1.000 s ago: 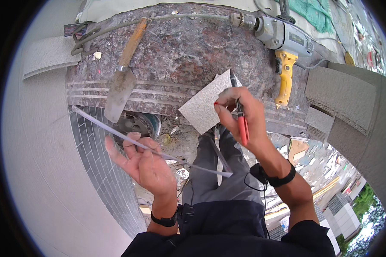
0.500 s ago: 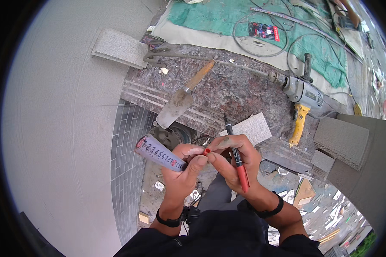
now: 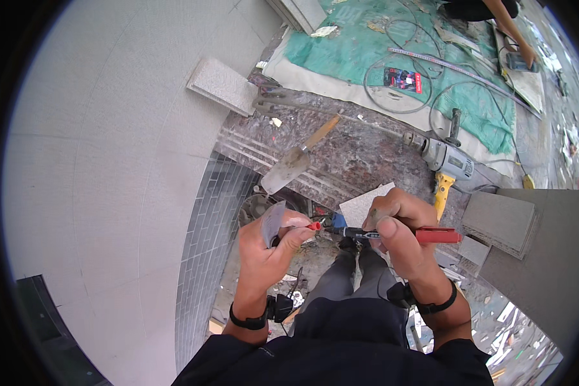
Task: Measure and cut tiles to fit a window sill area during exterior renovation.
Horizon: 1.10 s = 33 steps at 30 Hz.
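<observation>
My left hand [image 3: 267,248] is closed, pinching a small hollow red cap [image 3: 314,226] between thumb and forefinger. A pale, curved strip [image 3: 273,222] is also tucked in that hand; its printed side is mostly turned away. Held level in my closed right hand [image 3: 405,235] is a marker [image 3: 439,235] with a black barrel and a red end. Its black end points left at the cap's open mouth, close to it and seemingly just apart. Below both hands are my legs and a rubble-strewn floor.
A trowel [image 3: 286,170] and a grey drill with yellow handle [image 3: 449,161] lie on the stone ledge. Pale slabs [image 3: 498,222] stack at right; another slab [image 3: 222,87] sits by the left wall. Beyond the green sheet [image 3: 341,45], another person's hand [image 3: 527,55] touches a tool.
My hands have moved apart. The marker has swung from steep to level in my right hand, its black end now facing the cap. The strip has turned edge-on. Another person's arm shows more.
</observation>
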Each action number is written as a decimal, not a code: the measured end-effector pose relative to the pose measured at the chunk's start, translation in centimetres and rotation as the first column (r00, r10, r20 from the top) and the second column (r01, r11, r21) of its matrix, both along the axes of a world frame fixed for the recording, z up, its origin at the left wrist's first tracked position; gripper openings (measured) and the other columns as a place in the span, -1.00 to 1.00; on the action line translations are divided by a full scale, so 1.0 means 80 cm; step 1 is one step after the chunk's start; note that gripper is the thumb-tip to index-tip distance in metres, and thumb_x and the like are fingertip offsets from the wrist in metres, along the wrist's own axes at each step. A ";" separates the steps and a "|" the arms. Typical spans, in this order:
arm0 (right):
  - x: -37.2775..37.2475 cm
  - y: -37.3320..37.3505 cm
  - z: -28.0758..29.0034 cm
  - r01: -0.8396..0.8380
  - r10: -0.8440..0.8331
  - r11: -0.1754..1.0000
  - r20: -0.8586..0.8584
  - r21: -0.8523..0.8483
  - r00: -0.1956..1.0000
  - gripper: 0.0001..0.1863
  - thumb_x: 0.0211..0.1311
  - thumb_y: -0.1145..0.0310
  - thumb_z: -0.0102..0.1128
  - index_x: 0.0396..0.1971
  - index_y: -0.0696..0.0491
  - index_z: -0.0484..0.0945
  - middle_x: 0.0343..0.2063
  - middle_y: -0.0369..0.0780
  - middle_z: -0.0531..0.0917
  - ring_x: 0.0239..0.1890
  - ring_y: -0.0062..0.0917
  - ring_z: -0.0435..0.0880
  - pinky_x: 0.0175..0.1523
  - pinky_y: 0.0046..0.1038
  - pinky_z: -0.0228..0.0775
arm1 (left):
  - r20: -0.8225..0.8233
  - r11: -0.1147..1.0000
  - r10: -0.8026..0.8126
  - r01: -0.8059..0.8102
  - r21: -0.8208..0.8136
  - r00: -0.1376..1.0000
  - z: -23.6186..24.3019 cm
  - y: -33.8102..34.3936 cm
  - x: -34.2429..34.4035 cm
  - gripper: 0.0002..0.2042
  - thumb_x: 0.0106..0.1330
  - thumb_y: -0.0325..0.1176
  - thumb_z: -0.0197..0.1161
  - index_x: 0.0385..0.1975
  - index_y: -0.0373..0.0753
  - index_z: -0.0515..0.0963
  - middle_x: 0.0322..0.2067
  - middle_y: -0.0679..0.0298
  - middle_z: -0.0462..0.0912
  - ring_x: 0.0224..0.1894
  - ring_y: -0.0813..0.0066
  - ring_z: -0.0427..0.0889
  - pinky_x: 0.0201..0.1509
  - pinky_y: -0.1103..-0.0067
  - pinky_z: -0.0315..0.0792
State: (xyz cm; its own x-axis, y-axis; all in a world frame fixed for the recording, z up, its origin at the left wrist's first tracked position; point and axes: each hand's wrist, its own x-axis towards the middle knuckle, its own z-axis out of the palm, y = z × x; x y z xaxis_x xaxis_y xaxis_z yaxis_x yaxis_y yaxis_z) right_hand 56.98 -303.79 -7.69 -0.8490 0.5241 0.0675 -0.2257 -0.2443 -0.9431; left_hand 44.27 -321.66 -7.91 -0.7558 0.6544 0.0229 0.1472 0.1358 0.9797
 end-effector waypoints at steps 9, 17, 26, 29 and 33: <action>0.031 0.021 0.003 -0.045 0.045 0.999 0.012 0.015 0.999 -0.76 0.28 0.32 0.16 -0.51 0.15 0.48 -0.66 -0.34 0.49 -0.60 -0.75 0.37 -0.48 -0.57 0.19 | 0.004 0.998 -0.063 0.063 -0.004 0.998 0.023 0.021 0.036 -0.90 0.17 -0.48 0.43 -0.39 -0.35 0.66 -0.44 0.29 0.68 -0.45 0.65 0.56 -0.37 0.65 0.40; 0.057 0.035 0.005 -0.129 0.133 0.986 0.035 -0.102 0.991 -0.76 0.32 0.30 0.16 -0.50 0.13 0.48 -0.64 -0.35 0.51 -0.61 -0.78 0.35 -0.52 -0.60 0.13 | -0.072 0.972 -0.217 0.209 -0.104 0.973 0.041 0.047 0.049 -0.87 0.18 -0.40 0.42 -0.35 -0.30 0.67 -0.48 0.28 0.68 -0.47 0.64 0.57 -0.39 0.63 0.39; 0.081 0.017 -0.007 0.065 0.043 0.834 0.183 -0.547 0.982 -0.71 0.39 0.22 0.12 -0.48 0.09 0.48 -0.68 -0.32 0.49 -0.71 -0.72 0.36 -0.60 -0.62 0.15 | -0.137 0.930 -0.330 0.298 -0.214 0.934 0.048 0.067 0.072 -0.89 0.15 -0.46 0.40 -0.38 -0.32 0.64 -0.49 0.20 0.66 -0.46 0.46 0.66 -0.39 0.57 0.44; 0.093 0.008 -0.012 0.122 0.027 0.734 0.208 -0.668 0.978 -0.68 0.39 0.18 0.13 -0.48 0.10 0.49 -0.69 -0.32 0.49 -0.71 -0.69 0.37 -0.62 -0.63 0.16 | -0.267 0.903 -0.402 0.332 -0.272 0.875 0.052 0.070 0.077 -0.88 0.13 -0.51 0.40 -0.35 -0.34 0.64 -0.47 0.17 0.67 -0.47 0.40 0.66 -0.41 0.57 0.45; 0.129 0.021 -0.017 0.094 0.062 0.762 0.217 -0.640 0.974 -0.62 0.40 0.08 0.15 -0.43 0.12 0.52 -0.65 -0.25 0.56 -0.71 -0.63 0.43 -0.62 -0.63 0.19 | -0.497 0.878 -0.477 0.371 -0.303 0.725 0.052 0.081 0.099 -0.75 0.09 -0.51 0.40 -0.21 -0.33 0.62 -0.40 0.14 0.68 -0.45 0.26 0.69 -0.39 0.51 0.50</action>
State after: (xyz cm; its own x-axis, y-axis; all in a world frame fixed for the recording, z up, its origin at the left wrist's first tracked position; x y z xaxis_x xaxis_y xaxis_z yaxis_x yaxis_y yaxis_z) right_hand 67.27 -302.14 -9.05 -0.7916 0.3905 -0.4700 -0.0495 -0.8076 -0.5877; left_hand 52.19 -315.15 -3.72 -0.2922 0.9360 0.1961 0.7259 0.0836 0.6827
